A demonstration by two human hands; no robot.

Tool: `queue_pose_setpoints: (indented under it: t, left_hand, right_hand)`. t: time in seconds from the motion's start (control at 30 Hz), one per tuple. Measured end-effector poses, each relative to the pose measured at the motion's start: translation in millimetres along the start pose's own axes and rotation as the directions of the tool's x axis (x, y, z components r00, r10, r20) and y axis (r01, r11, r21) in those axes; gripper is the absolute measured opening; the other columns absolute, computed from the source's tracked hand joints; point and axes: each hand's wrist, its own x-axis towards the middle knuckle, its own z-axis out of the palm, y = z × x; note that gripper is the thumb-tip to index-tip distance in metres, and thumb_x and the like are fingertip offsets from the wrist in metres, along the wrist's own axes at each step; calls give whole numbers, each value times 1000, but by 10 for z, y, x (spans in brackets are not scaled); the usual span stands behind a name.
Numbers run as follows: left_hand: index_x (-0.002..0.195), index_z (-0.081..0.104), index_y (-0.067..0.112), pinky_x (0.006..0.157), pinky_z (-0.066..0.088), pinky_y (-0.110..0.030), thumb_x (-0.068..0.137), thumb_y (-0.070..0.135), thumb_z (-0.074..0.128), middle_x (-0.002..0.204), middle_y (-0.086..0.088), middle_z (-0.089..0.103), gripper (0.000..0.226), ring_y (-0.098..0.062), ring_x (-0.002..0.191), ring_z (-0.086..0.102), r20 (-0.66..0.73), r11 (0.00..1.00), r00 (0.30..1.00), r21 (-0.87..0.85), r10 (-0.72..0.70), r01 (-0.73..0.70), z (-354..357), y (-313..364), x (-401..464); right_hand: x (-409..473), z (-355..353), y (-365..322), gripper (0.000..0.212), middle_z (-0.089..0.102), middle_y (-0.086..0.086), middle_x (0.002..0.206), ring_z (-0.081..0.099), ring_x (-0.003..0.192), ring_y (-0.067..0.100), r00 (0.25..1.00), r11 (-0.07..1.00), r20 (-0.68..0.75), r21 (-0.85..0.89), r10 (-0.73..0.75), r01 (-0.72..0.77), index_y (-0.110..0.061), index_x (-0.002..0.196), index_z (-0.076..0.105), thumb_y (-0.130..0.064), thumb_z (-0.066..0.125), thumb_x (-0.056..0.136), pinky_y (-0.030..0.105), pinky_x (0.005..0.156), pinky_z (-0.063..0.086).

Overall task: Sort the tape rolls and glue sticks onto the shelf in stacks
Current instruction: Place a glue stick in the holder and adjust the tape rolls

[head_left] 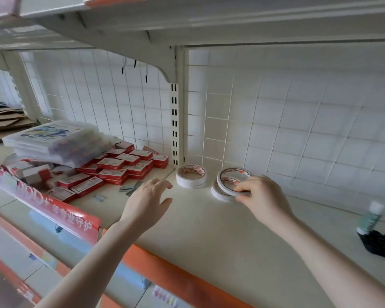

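- here, a view from the head looks down at a cream shelf (209, 230) with an orange front edge and a white wire grid behind it.
- the right hand (262, 196) pinches a thin white tape roll (232, 180) by its near rim, tilted up at the far side, with its lower edge resting on another tape roll lying flat (218, 193) on the shelf.
- just left of these, near the slotted upright post (175, 123), stands a finished stack of tape rolls (191, 176).
- the left hand (148, 200) hovers over the shelf, fingers loosely spread, holding nothing, just near and left of that stack.
- far right, a glue stick (371, 216) stands blurred in a black tray (380, 243), well apart from the tape.
- to the left lie red and white boxes (129, 164) and clear plastic cases (53, 141).
- judgement: the step in hand seems to be starting a second tape stack; the tilted roll is not yet seated.
- the next move calls for lowering it level and centred on the flat roll, then letting go gently so neither slides.
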Motion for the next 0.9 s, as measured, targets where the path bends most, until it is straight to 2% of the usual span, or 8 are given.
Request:
queue_pose_setpoints:
  t: [0.2,0.4,0.6,0.73,0.9]
  left_hand:
    - [120,57,22,82,46,-28,88,29,60,119,4,57,34,-15,108,54,26,998,1000,-57,5,-3,121,-54,102]
    - [121,56,23,82,47,-26,88,29,59,122,7,56,33,-11,107,55,48,993,999,-120,20,-14,274,-29,94]
    - [119,57,24,83,46,-29,87,27,60,120,8,56,33,-12,104,56,51,989,998,-150,22,-14,338,-48,128]
    - [119,57,24,82,43,-24,86,25,61,120,9,56,33,-11,105,55,55,987,998,-159,22,-13,349,-53,134]
    - [119,57,26,80,44,-25,85,24,62,120,10,56,35,-10,103,55,79,988,997,-154,4,9,345,-60,149]
  right_hand:
    - [236,175,-40,9,66,0,80,53,84,21,995,996,58,-34,85,-83,-18,81,73,-12,67,76,31,69,42]
    - [321,306,34,10,67,0,79,56,78,20,987,993,108,-29,121,-119,-22,77,73,-13,70,76,28,61,36]
    - [362,348,44,13,68,-1,78,57,75,18,982,994,154,17,107,-111,-21,78,74,-10,67,77,27,62,39]
    - [369,345,51,13,66,0,74,57,72,19,979,993,175,42,105,-114,-19,75,73,-9,66,78,28,61,39]
    - [377,300,70,11,68,-3,81,59,78,18,969,990,220,56,115,-130,-19,82,74,-11,69,77,28,68,43]
